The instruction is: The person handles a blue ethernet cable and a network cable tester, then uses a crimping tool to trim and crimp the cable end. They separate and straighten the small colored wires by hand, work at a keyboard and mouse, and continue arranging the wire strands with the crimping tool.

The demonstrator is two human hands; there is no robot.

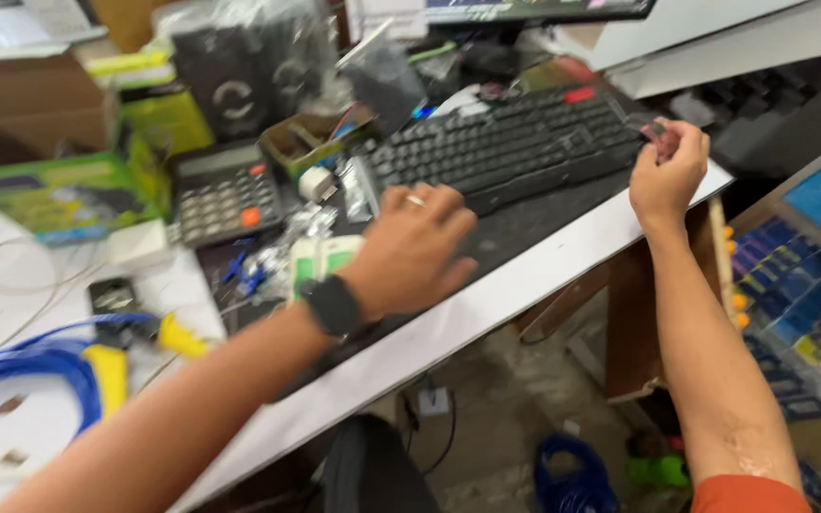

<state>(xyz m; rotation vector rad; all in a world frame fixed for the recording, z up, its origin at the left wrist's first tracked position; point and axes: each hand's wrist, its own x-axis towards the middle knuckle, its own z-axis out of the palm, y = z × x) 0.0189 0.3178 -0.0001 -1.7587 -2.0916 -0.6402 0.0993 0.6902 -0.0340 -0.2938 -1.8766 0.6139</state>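
Observation:
My left hand [417,249] hovers palm down over the dark mat [525,223] just in front of the black keyboard [505,142], fingers loosely spread, holding nothing. It wears a ring and a black wristwatch. My right hand [669,169] is raised at the keyboard's right end, fingers pinched on a small clear object [656,131] too blurred to identify. The picture is smeared by motion.
A grey calculator [225,195], a green box [54,195], a small open cardboard box [311,141] and a roll of tape [315,182] crowd the desk's left. Blue cable [21,370] and a yellow-handled tool [130,347] lie near left. The white desk edge [486,309] runs diagonally; colourful packets [800,304] sit right.

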